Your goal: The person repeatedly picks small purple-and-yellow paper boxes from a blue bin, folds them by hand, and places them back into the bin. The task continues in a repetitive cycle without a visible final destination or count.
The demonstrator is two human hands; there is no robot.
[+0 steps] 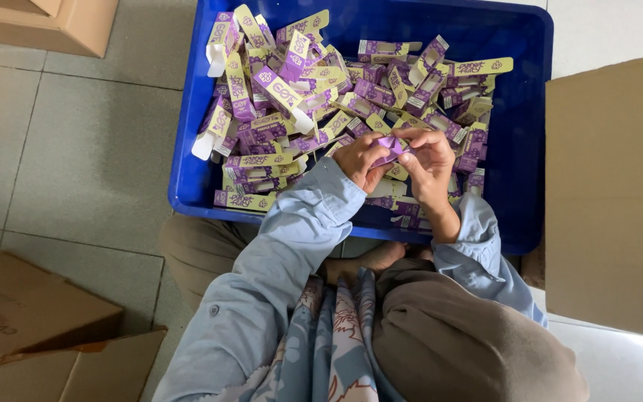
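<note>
Two hands are brought together over the near middle of a blue plastic bin (519, 134), and a single small purple carton (390, 147) is pinched between them. The left hand (361, 159) is closed on the carton's left end, with its fingertips curled over the top. The right hand (427, 160) is closed on the right end, with the thumb and forefinger pressed against the folded card. The carton is held just above the pile and is largely covered by the fingers, so its exact state of folding cannot be told.

Many flat and part-folded cartons (299, 97) in purple and pale yellow are heaped in the bin, with the thickest of the heap toward its far left corner and a bare strip of blue left along the far right edge. The bin is set on a tiled floor (91, 149). Brown cardboard boxes (31, 313) are placed at the near left, another stands at the far left, and a large cardboard panel (612, 193) stands beside the bin's right edge.

The carton is judged to be very light, made of thin printed card: stiff along its creases, easily bent or crushed across its panels, and somewhat slick on the printed face. It is best taken by its edges and corners, close to the fold lines, with light fingertip pressure only.
</note>
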